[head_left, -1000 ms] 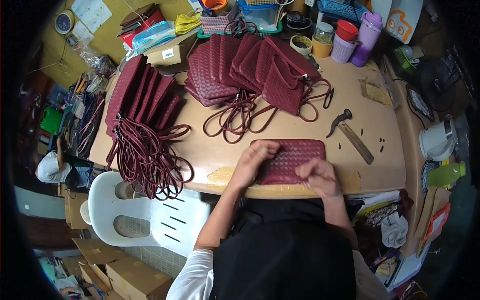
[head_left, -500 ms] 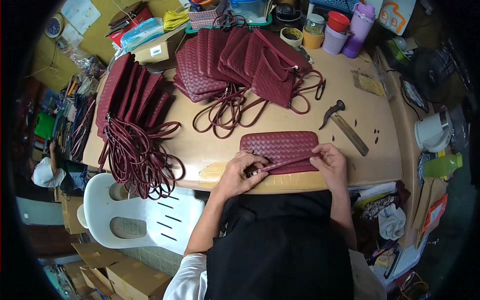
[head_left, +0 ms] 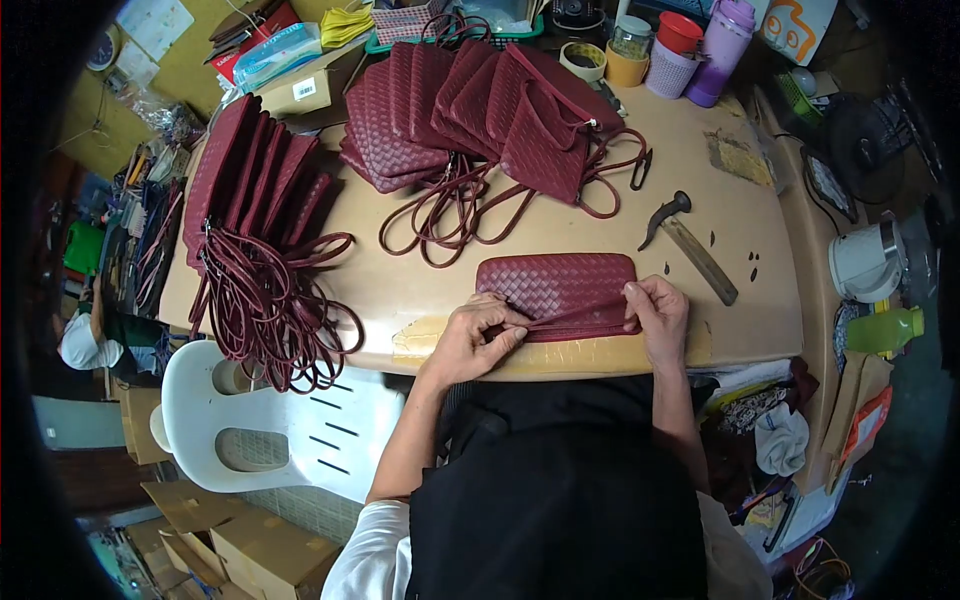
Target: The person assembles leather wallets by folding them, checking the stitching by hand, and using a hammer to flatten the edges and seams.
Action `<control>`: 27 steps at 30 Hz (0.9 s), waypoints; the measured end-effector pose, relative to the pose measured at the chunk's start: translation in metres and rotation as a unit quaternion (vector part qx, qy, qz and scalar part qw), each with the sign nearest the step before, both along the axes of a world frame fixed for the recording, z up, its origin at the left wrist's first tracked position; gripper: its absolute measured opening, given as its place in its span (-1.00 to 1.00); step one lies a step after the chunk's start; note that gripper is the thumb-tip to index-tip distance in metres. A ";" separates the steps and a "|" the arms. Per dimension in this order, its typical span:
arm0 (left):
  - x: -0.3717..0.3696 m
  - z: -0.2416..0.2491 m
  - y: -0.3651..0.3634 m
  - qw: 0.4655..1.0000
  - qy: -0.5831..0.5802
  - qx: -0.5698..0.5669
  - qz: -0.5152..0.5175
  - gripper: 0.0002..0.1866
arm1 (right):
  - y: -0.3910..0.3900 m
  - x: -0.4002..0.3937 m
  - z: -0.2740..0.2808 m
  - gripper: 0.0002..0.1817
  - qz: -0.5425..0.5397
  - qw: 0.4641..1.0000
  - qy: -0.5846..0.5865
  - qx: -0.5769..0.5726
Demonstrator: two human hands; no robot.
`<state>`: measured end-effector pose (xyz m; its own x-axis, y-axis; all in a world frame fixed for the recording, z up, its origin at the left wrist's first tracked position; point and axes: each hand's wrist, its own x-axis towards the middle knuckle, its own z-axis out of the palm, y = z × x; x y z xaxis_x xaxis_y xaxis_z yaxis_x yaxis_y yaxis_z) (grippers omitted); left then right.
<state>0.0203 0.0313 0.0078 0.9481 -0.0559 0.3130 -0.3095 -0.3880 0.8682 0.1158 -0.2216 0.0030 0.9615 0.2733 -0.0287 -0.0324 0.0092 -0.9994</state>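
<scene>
A maroon woven pouch (head_left: 556, 282) lies flat at the table's front edge, its zipper side toward me. A thin maroon strap (head_left: 580, 317) stretches across its lower part, from one hand to the other. My left hand (head_left: 478, 338) is closed on the strap's left end at the pouch's lower left corner; its fingertips hide that end. At the right side my right hand (head_left: 657, 315) pinches the strap's other end between thumb and fingers, just over the pouch's edge.
A hammer (head_left: 700, 262) lies right of the pouch. Behind are fanned woven pouches (head_left: 400, 120) with straps; more pouches (head_left: 235, 180) with tangled straps (head_left: 270, 300) are stacked left. A tape roll (head_left: 583, 62) and purple bottle (head_left: 722, 50) stand behind. A white chair (head_left: 300, 420) stands left.
My right hand has drawn slightly down and the strap now lies lower, closer to the pouch's zipper edge. The metal end by my left fingers is no longer visible. The view has shifted slightly.
</scene>
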 end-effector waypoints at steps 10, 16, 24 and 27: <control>0.005 0.011 -0.012 0.940 -0.021 0.331 0.081 -0.50 | 0.011 -0.002 0.012 -0.67 -0.007 0.947 -0.242 -0.209; 0.004 0.010 -0.016 0.888 0.091 0.445 0.078 -0.08 | 0.053 -0.020 0.010 -0.31 0.132 0.758 -0.417 -0.483; -0.005 0.009 -0.009 0.933 0.078 0.285 0.204 0.09 | 0.022 0.011 0.011 -0.43 -0.039 0.925 -0.195 -0.325; 0.004 -0.007 0.006 0.956 0.111 -0.147 0.227 -0.45 | 0.018 0.015 -0.016 -0.56 -0.054 0.980 -0.144 -0.127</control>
<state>0.0246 0.0376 0.0012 0.8984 0.4372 0.0409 0.0370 -0.1683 0.9850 0.1308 -0.2038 -0.0126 0.9626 0.1889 0.1944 0.2391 -0.2539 -0.9372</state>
